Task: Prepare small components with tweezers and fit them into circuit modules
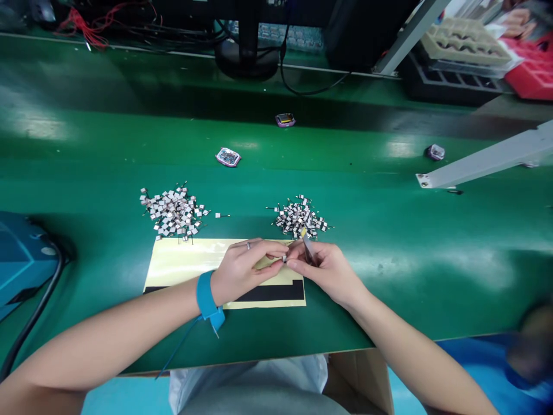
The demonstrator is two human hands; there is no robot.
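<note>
My left hand [244, 265], with a ring and a blue wrist strap [208, 294], pinches a tiny white square part [284, 259] at its fingertips. Opposite it, my right hand [326, 262] almost meets the left, its thumb and fingertips closed at the same part. Tweezers [308, 249] are tucked in the right hand, with a yellowish end pointing away from me. Under both hands lies a pale yellow sheet [185, 259] with a black strip [268, 293]. Just beyond is a pile of small white parts with short dark leads [300, 218]; a larger pile [173, 213] lies left.
One loose part [218, 215] lies between the piles. Small open device casings [228, 157] sit farther back. A monitor stand [247, 57] and cables are behind, trays [464, 46] at back right, a grey metal post [484, 155] right, a blue machine [26, 259] left.
</note>
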